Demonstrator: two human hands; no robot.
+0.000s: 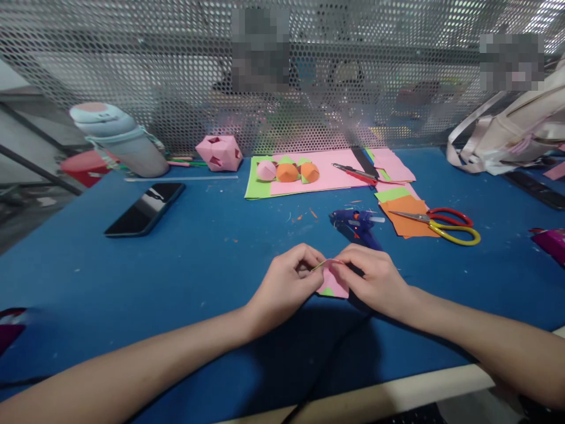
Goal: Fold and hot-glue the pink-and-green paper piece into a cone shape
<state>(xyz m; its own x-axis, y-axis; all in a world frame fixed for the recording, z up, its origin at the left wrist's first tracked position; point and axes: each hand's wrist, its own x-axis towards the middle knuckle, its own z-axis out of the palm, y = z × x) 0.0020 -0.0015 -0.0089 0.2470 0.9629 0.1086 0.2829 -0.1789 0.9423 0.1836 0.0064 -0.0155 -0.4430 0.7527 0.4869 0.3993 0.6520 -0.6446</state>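
A small piece of pink and green paper (335,282) is held between my two hands, above the near middle of the blue table. My left hand (293,282) pinches its left upper edge between thumb and fingers. On the other side, my right hand (373,275) grips the upper right edge, thumb toward the paper's middle. The paper looks bent along the top; its lower part hangs flat toward me. Just beyond my right hand lies a blue glue gun (355,221) with a clear glue stick at its back. My fingers partly hide the paper's sides.
Behind stand folded paper pieces (287,172) on pink and green sheets (335,162), with a cutter (355,174). Scissors (452,225) rest on orange paper (406,213) at right. A phone (145,209), bottle (121,141) and pink paper ball (219,153) are at left. Perforated metal (176,65) rises behind.
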